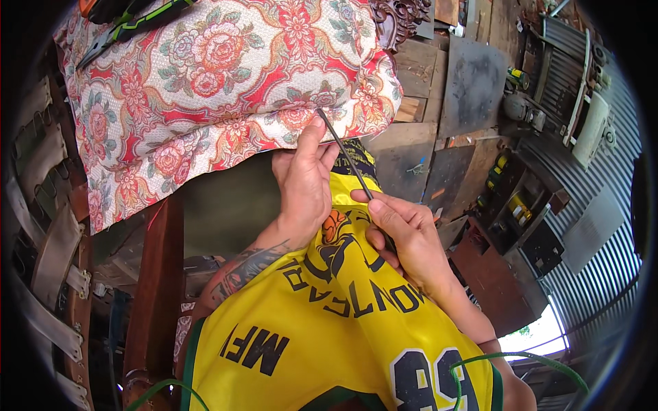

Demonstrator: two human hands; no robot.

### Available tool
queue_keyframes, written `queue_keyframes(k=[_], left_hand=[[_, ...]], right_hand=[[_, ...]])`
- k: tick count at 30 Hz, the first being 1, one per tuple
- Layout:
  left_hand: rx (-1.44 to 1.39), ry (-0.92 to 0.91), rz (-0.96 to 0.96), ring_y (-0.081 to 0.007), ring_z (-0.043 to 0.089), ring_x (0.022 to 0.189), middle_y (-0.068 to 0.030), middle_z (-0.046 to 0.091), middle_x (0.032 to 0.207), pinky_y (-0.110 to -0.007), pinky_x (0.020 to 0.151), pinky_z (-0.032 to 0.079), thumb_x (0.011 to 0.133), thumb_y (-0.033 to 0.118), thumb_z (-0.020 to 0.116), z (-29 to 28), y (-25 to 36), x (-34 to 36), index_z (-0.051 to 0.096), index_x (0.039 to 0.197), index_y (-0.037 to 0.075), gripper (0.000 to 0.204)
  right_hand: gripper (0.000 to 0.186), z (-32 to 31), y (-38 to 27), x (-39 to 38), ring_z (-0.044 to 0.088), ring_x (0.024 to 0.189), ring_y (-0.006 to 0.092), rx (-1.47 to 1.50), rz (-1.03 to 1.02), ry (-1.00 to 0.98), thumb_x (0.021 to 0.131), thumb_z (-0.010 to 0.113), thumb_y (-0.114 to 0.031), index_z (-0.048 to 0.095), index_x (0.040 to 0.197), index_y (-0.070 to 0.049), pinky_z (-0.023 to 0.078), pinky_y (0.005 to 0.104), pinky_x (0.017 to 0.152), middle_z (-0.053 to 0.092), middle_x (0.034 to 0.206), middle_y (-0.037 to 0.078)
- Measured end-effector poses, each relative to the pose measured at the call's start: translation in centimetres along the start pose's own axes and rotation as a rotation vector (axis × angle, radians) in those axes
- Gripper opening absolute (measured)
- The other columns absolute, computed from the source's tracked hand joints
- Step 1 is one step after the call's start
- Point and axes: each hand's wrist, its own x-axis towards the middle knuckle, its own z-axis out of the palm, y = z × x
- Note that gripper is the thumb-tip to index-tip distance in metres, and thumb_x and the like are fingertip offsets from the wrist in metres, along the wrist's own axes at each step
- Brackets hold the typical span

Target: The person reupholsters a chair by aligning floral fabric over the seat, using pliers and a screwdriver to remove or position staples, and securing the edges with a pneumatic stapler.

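Note:
A floral red-and-cream upholstered cushion (205,61) fills the upper left, its lower edge folded and seamed. My left hand (305,181) pinches that edge from below, thumb up beside the tip of a thin dark metal rod tool (343,151). My right hand (404,236) is closed round the lower part of the tool, its handle mostly hidden by the fingers, and the tool slants up-left to the seam. Pliers with green-and-black handles (127,27) lie on the cushion at the top left. My yellow jersey (267,308) fills the lower middle beneath both forearms.
Wooden beams (154,274) and webbing straps (51,260) are at the left. Carved dark wood (384,17) shows beyond the cushion. At the right are worn boards (415,75), a dark metal sheet (473,82), yellow power tools (521,205) in a wooden box and corrugated metal sheeting (603,288).

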Motion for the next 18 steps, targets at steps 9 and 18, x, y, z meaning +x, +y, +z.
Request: queue_keyframes(k=[9,18], left_hand=[[-0.003,0.026,-0.01,-0.0225,0.061,0.126,-0.0069,0.064,0.135,-0.047,0.113,0.044,0.101,0.017,0.068,0.0,0.0,-0.1,0.059,0.135,0.007,0.037],[-0.037,0.04,-0.009,-0.0228,0.062,0.126,-0.007,0.065,0.134,-0.045,0.114,0.045,0.101,0.016,0.068,0.5,0.0,-0.2,0.059,0.134,0.006,0.036]], right_hand=[[0.042,-0.5,-0.1,0.1,0.038,0.04,0.0038,0.134,0.056,-0.043,0.11,0.056,-0.029,0.063,0.139,0.0,0.027,0.0219,0.036,0.052,0.064,-0.002],[0.04,0.8,-1.0,-0.5,0.048,0.051,0.0028,0.035,0.075,-0.009,0.108,0.059,-0.024,0.064,0.137,0.003,0.038,0.0221,0.044,0.061,0.073,0.0]])
